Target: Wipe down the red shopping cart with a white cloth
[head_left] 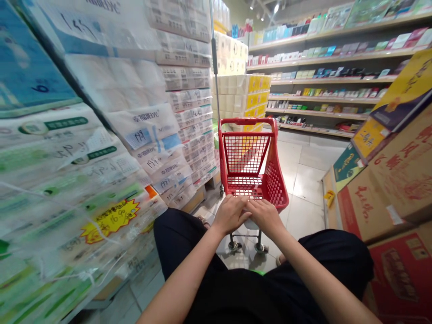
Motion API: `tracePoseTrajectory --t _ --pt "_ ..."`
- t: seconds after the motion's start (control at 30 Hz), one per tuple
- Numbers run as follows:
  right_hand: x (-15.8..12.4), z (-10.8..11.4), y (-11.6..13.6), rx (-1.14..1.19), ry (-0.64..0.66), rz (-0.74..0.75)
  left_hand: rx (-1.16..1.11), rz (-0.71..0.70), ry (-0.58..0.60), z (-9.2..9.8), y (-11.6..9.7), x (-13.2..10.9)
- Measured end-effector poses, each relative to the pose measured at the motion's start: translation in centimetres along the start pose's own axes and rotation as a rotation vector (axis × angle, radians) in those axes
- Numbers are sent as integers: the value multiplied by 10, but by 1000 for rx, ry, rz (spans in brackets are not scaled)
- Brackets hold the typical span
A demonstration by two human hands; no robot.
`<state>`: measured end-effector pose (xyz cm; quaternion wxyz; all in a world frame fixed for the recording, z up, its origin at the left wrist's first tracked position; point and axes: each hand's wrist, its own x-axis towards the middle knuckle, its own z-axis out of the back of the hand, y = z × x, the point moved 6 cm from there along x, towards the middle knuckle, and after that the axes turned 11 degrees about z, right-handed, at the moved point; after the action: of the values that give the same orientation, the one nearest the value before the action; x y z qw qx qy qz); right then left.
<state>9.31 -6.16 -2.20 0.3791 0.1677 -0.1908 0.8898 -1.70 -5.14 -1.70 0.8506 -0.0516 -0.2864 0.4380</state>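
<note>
My left hand (230,212) and my right hand (265,215) lie palm down, side by side, at the near end of a red plastic shopping cart (279,171). Their fingertips meet in the middle, with the fingers stretched out and lying fairly flat. Whether they press on the cart's near rim or rest just above it, I cannot tell. The visible part of the cart's basket, with its grid walls, holds nothing. A red handle bar (248,121) rises at its far end. Beneath my hands show the front caster wheels (259,247).
Stacked tissue packs (135,130) form a wall on the left, one bearing a yellow price tag (111,220). A thin pole (217,90) stands behind the cart's left side. Cardboard cartons (391,175) line the right. Product shelves (324,81) fill the back. Pale floor tiles (307,180) lie between.
</note>
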Motion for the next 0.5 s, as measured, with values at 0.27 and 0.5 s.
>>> tracePoseTrajectory --t 0.27,0.5 --pt "-60 28 -57 0 -24 55 139 -50 -32 -4 2 2" --pt "-68 25 -52 101 -60 96 103 -71 -69 1 5 -5"
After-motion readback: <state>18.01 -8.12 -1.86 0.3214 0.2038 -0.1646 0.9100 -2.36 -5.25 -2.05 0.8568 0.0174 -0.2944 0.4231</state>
